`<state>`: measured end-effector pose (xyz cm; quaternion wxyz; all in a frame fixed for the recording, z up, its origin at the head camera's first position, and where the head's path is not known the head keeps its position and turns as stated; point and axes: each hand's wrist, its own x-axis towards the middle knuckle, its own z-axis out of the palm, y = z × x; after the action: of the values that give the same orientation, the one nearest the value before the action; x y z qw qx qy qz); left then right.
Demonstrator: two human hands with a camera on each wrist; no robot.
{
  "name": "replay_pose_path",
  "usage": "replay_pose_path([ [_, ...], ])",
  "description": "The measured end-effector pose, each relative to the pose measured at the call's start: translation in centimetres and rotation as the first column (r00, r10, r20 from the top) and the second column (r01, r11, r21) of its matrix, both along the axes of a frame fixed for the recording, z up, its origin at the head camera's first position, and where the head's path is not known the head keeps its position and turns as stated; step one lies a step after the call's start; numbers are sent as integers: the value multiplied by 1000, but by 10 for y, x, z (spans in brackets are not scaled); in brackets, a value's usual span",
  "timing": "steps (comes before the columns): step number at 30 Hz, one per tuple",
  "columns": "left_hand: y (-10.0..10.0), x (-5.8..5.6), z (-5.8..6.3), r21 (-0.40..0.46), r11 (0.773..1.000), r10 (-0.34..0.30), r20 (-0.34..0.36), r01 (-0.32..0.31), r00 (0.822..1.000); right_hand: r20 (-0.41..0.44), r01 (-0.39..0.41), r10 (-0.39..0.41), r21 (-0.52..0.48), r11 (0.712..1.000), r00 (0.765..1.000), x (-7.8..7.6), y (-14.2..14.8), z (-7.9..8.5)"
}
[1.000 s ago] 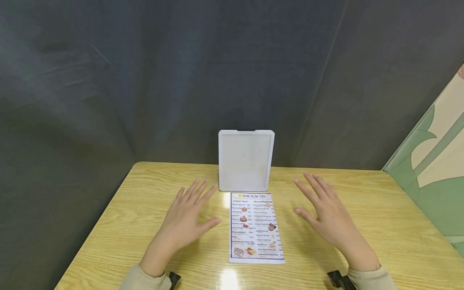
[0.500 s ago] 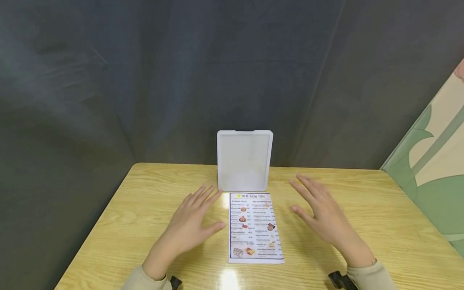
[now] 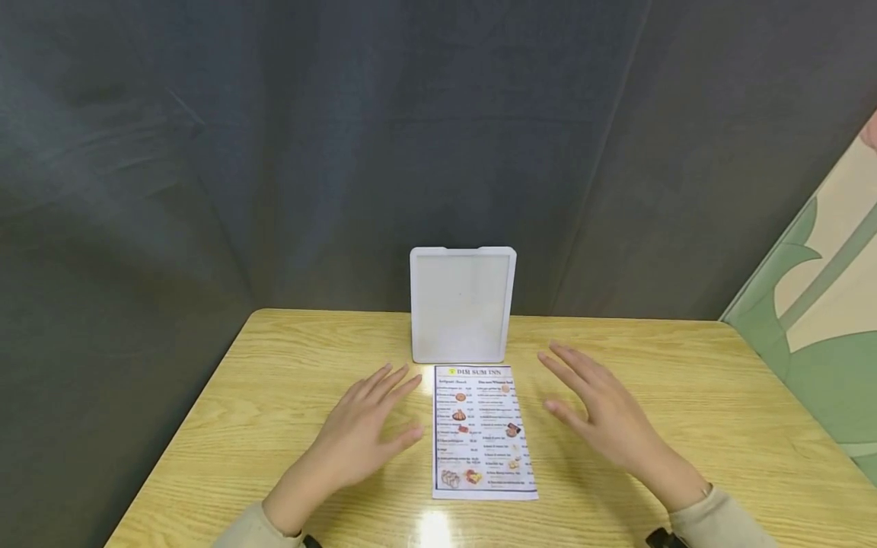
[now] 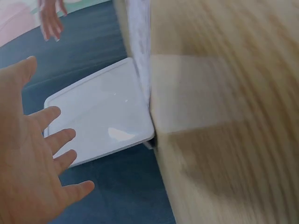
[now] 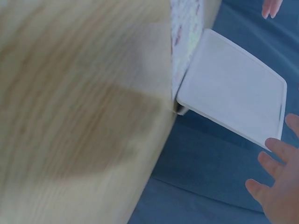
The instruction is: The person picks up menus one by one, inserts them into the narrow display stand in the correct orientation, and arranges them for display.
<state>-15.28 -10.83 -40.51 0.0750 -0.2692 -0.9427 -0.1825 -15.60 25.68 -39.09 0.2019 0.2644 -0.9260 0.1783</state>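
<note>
A printed menu sheet point(image 3: 483, 441) headed "DIM SUM INN" lies flat on the table. Just behind it a white-framed display stand point(image 3: 462, 308) stands upright with a blank pale panel; both wrist views show this stand point(image 4: 100, 112) point(image 5: 233, 88) too. My left hand point(image 3: 359, 430) hovers to the left of the menu, fingers spread and holding nothing. On the menu's other side is my right hand point(image 3: 606, 415), likewise raised above the table with its fingers apart and no object in it. Neither hand touches the menu or the stand.
The wood-grain table point(image 3: 274, 380) ends at a dark grey curtain point(image 3: 329, 152) behind and to the left. A panel painted with green leaves point(image 3: 829, 358) borders the right side. Light glares off the table near the menu's bottom edge.
Both hands have shifted slightly toward the menu and a little nearer the person. The menu and the stand stay where they were.
</note>
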Motion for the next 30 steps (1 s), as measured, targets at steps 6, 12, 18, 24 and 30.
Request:
replay_pose_path([
  [6, 2, 3, -2, -8, 1000, -26, 16, 26, 1000, 33, -6, 6, -4, 1000, 999, 5, 0, -5],
  [12, 3, 5, -4, -34, 999, -37, 49, 38, 998, 102, 0, 4, -36, 999, 995, 12, -4, -10],
  [18, 3, 4, -9, -44, 997, -58, 128, 64, 990, 110, -24, 30, -57, 998, 994, 16, -9, -17],
  [24, 5, 4, -14, -34, 995, -92, 160, 98, 983, 130, -33, 41, -59, 998, 991, 20, -13, -22],
  [30, 8, 5, -17, -35, 990, -126, 181, 135, 975, 193, -26, 44, -97, 995, 980, 23, -14, -26],
])
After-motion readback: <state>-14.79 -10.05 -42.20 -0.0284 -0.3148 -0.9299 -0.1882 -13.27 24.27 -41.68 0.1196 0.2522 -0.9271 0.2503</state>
